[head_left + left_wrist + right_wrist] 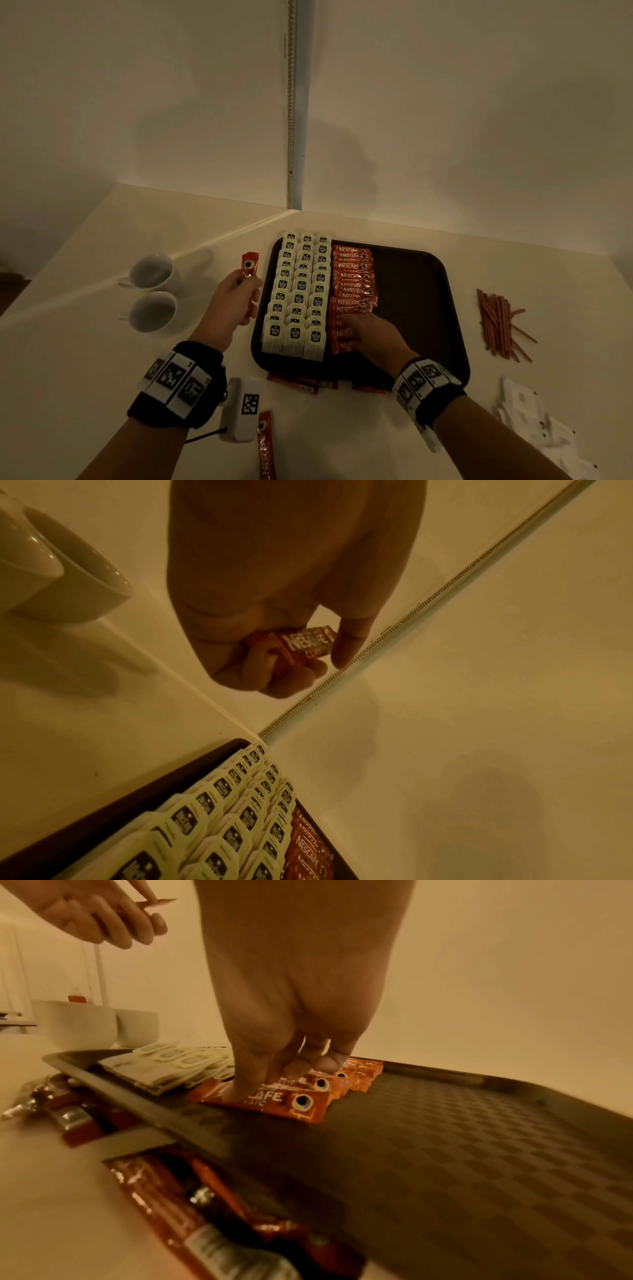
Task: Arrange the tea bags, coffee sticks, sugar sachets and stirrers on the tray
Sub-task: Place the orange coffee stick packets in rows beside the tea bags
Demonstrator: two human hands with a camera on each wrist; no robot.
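Observation:
A dark tray holds three columns of white tea bags and, beside them, one column of red coffee sticks. My left hand hovers left of the tray and grips one coffee stick, with its label showing in the left wrist view. My right hand is over the near end of the coffee column, its fingertips pressing on the nearest sticks. Brown stirrers lie in a heap right of the tray. White sugar sachets lie at the lower right.
Several loose coffee sticks lie partly under the tray's near rim, and one more lies nearer to me. Two white cups stand left of the tray. A white marker block sits by my left wrist. Walls meet behind the tray.

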